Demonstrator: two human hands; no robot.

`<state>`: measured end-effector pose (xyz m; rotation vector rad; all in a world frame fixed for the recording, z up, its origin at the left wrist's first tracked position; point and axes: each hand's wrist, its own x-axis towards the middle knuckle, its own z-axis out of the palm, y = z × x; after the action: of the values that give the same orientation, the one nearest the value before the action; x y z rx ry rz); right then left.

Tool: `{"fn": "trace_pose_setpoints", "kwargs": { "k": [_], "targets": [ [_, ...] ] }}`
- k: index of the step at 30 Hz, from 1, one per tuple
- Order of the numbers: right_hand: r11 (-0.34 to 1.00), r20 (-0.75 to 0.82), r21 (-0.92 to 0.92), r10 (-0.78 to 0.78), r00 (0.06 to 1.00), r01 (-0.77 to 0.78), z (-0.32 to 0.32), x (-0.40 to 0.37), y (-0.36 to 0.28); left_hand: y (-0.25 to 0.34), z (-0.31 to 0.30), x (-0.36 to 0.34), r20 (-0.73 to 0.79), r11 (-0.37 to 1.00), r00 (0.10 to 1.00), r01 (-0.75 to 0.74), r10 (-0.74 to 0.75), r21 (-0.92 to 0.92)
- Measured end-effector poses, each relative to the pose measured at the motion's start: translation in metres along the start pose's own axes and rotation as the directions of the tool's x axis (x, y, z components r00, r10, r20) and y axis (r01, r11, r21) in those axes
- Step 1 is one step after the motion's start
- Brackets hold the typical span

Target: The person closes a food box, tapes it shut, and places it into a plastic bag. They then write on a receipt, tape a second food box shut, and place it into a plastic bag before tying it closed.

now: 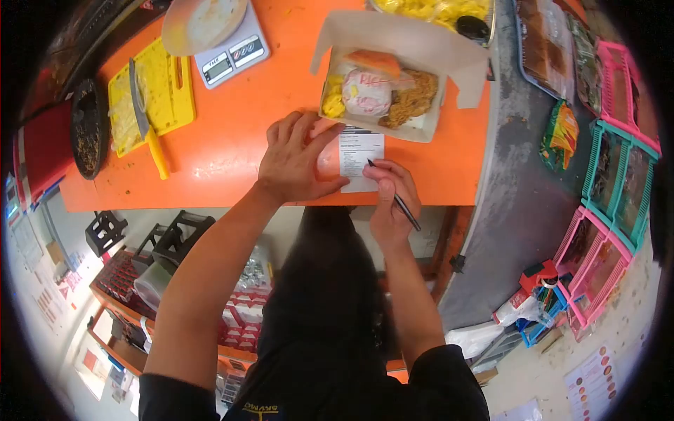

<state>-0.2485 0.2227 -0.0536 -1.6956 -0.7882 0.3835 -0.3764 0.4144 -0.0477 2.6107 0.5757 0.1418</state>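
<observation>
"Head view, starting at the left: what's there?"

"A dark pan [89, 130], then a yellow cutting board [168, 98] with a knife [135, 88] lying on it, handle past the near edge. Next, on the far side, a scale [232, 57] with a plate [203, 24] on top. All are on the orange table [210, 151]."

"And the left hand [289, 161]?"

"Palm down on the table, fingers spread. The thumb tip touches the left edge of the paper slip [360, 165], and the index fingertip is at its far left corner."

"Where does the slip lie?"

"Flat on the table, between the two hands, just on the near side of the open box [419, 131]. I can't tell whether its far end goes under. Inside the box are a white wrapped bundle [366, 92] and, to its right, fried chicken [414, 98]."

"The right hand [390, 212]?"

"Thumb and fingers pinch a black pen [408, 212]. The fingertips are over the slip's right side, and the pen tip points at its printed face."

"Touching it?"

"Can't tell."
</observation>
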Motion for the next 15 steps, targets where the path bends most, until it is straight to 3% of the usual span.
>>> {"fn": "trace_pose_setpoints", "kwargs": {
  "k": [7,9,12,15],
  "targets": [
    [0.991,-0.009,0.116,0.063,0.998,-0.062,0.036,0.011,0.012,-0.007,0.003,0.001,-0.024,0.999,1.0,-0.021,0.02,-0.045],
    [0.993,-0.053,0.12,-0.011,0.999,0.017,0.042,0.009,0.017,-0.009,0.003,0.001,-0.045,0.999,0.999,-0.023,0.022,-0.042],
    [0.987,-0.114,0.162,0.04,0.993,-0.021,0.05,0.004,0.017,-0.011,0.005,-0.001,-0.075,0.998,0.996,-0.044,0.04,-0.049],
    [0.998,-0.086,0.049,-0.026,0.996,0.031,0.052,0.006,0.024,-0.013,0.007,0.0,-0.068,0.998,0.997,-0.045,0.042,-0.051]
  ]
}}
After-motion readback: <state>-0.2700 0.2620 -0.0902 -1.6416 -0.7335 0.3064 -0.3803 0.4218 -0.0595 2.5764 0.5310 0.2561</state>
